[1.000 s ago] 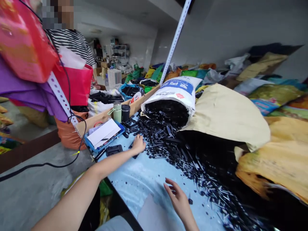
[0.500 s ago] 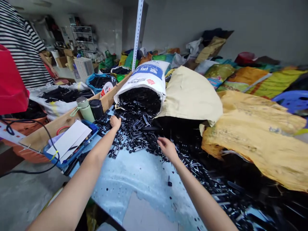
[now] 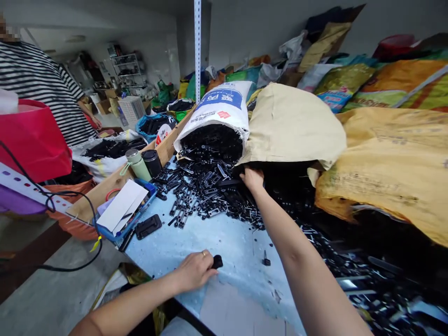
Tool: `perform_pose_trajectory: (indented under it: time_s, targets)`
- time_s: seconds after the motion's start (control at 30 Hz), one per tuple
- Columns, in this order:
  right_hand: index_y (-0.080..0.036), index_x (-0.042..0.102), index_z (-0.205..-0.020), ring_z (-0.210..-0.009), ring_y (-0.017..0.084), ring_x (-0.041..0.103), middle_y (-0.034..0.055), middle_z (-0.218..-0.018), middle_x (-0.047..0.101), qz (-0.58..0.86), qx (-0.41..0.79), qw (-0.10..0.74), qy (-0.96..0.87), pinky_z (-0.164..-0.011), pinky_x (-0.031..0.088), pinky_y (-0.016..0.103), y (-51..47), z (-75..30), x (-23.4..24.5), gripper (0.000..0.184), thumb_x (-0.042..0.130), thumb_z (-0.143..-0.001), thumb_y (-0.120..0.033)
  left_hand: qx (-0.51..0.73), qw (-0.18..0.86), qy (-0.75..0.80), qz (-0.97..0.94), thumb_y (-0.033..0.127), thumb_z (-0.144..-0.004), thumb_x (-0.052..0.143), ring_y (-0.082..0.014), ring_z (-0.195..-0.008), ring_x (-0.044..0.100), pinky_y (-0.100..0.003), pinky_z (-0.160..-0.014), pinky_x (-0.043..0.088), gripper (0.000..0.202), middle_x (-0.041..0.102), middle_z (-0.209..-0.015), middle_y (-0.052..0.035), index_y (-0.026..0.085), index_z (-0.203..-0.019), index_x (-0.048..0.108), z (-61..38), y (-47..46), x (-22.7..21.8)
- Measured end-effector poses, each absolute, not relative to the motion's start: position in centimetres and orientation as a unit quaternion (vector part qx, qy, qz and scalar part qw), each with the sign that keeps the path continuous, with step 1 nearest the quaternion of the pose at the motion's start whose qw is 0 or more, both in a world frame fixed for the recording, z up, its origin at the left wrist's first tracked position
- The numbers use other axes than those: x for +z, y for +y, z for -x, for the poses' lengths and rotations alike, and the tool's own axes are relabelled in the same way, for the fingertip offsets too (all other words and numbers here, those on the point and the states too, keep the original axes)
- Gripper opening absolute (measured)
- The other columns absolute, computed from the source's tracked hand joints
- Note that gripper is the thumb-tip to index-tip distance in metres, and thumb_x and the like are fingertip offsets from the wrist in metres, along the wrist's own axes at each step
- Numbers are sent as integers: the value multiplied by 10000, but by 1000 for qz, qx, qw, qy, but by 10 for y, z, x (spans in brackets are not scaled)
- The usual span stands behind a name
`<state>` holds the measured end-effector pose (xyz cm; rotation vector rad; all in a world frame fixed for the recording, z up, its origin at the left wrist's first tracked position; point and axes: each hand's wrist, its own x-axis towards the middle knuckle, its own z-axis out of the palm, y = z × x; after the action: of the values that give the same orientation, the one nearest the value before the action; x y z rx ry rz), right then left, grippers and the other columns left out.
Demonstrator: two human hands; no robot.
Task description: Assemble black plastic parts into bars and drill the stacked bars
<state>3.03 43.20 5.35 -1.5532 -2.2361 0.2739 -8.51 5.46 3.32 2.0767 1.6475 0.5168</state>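
Note:
Close to the table's front edge, my left hand (image 3: 196, 271) is closed, pinching a small black plastic part (image 3: 217, 262) that sticks out past its fingertips. My right hand (image 3: 252, 179) reaches to the dark mouth of the beige sack (image 3: 294, 123). Its fingers curl downward among black parts, their tips partly hidden, so what they hold cannot be made out. Left of it spreads a heap of small black clips and pins (image 3: 206, 186), spilling from a white printed sack (image 3: 220, 109). A lone black pin-like piece (image 3: 266, 259) lies on the light blue table (image 3: 175, 252).
A blue tray (image 3: 150, 191) with papers, a green flask (image 3: 137, 164) and a black cup (image 3: 152, 163) stand by the wooden edge board (image 3: 168, 148). A yellow sack (image 3: 388, 163) lies at right above more dark parts. A person in a striped shirt (image 3: 38, 88) stands at left.
My left hand has come back from the heap to the front of the table, now with a small black part. My right hand has moved up to the beige sack's mouth. The view has shifted.

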Motion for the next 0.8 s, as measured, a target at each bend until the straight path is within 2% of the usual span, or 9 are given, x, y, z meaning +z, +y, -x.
perform_pose_trajectory:
  time_s: [0.07,0.17,0.23,0.33,0.43,0.5,0.6,0.67,0.8]
  targets:
    - [-80,533,-1208,-1030,234,543,184,-1097,604,525,138,289,-788,-925,345,380,417,-48,60,408,501,-853,-276,226,281,606,-709,296,-870,490,-149,-681,519,-258,-611,399,146,530,-776,-22,185,-781,457,83,39,33]
    - [-155,562,-1161,-918,184,574,92,-1049,631,467,345,431,-691,-821,436,317,371,-78,57,414,480,-838,-401,331,384,632,-586,293,-838,525,-124,-665,526,-236,-610,415,139,494,-736,17,191,-861,434,85,27,29]
    - [-174,568,-1107,-792,156,584,47,-928,648,480,491,425,-590,-712,464,279,325,-95,45,443,495,-800,-486,413,443,615,-505,306,-824,539,-106,-658,554,-232,-622,443,227,486,-783,25,195,-973,409,82,22,23]
    - [-165,575,-1005,-598,146,546,29,-715,615,524,592,326,-518,-554,444,268,242,-109,18,519,460,-772,-614,494,500,574,-420,370,-832,520,-74,-581,569,-225,-557,470,354,464,-901,7,205,-1108,371,72,16,13]
    - [-159,550,-1020,-553,159,518,33,-680,590,529,561,187,-609,-529,426,290,166,-115,-3,596,441,-756,-682,512,498,587,-381,418,-842,498,-42,-502,531,-178,-441,412,378,459,-918,2,202,-1141,410,63,8,5]
    - [-163,524,-1074,-657,187,544,59,-789,607,514,439,125,-726,-619,440,318,129,-118,-12,610,537,-718,-657,511,481,607,-373,417,-853,484,-25,-470,501,-159,-405,365,353,469,-896,6,192,-1123,454,62,3,1]
    - [-162,505,-1174,-926,271,533,137,-1027,586,504,196,126,-832,-796,411,392,99,-126,-18,607,575,-744,-584,508,455,627,-378,402,-867,468,-16,-446,476,-161,-410,357,347,491,-876,8,181,-1134,489,63,-3,1]
    - [-168,486,-1242,-1010,300,503,156,-1063,573,505,125,135,-844,-846,388,430,89,-131,-18,560,506,-818,-533,505,431,637,-392,394,-876,460,-17,-448,472,-173,-439,385,372,504,-889,0,174,-1174,495,64,-6,4]
    - [-196,462,-1298,-893,231,564,124,-1021,579,453,325,197,-806,-781,449,377,79,-127,-6,515,390,-887,-498,488,391,637,-452,379,-904,422,-7,-441,453,-194,-496,432,393,506,-930,-26,168,-1216,535,56,-8,16]
